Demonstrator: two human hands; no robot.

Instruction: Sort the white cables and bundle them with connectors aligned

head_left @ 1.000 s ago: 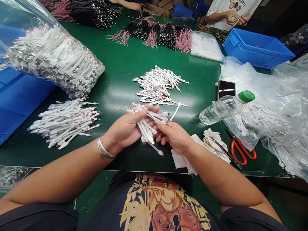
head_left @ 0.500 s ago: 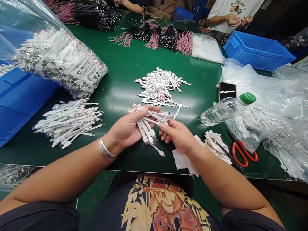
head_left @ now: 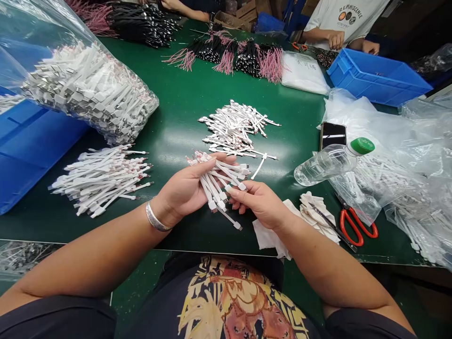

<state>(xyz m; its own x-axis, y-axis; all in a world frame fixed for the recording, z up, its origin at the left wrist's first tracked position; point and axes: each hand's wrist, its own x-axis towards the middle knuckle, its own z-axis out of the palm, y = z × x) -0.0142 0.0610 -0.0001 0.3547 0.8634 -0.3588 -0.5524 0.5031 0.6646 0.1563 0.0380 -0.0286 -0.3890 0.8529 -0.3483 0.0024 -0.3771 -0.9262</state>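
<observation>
A fanned bundle of short white USB cables (head_left: 216,181) rests in my left hand (head_left: 187,186), whose thumb presses over the wire ends. The plugs point right and toward me. My right hand (head_left: 259,201) pinches the plug end of one cable at the bundle's right side; its lower fingers are curled. Beyond my hands lies a loose pile of white cables (head_left: 235,125), with a single cable (head_left: 259,166) apart from it near my right fingers. Another heap of white cables (head_left: 104,179) lies to the left of my left hand.
At left, a clear bag of white cables (head_left: 88,89) leans over a blue bin (head_left: 31,155). On the right are a bottle (head_left: 326,162), a phone (head_left: 333,135), red-handled scissors (head_left: 356,226), cloths (head_left: 318,214) and plastic bags (head_left: 399,165). Across the green table, a co-worker's hands (head_left: 337,40) are near a blue crate (head_left: 379,75).
My right hand has shifted slightly left and down along the bundle, from one plug to another. My left hand stays in place. The co-worker's hands across the table have moved apart.
</observation>
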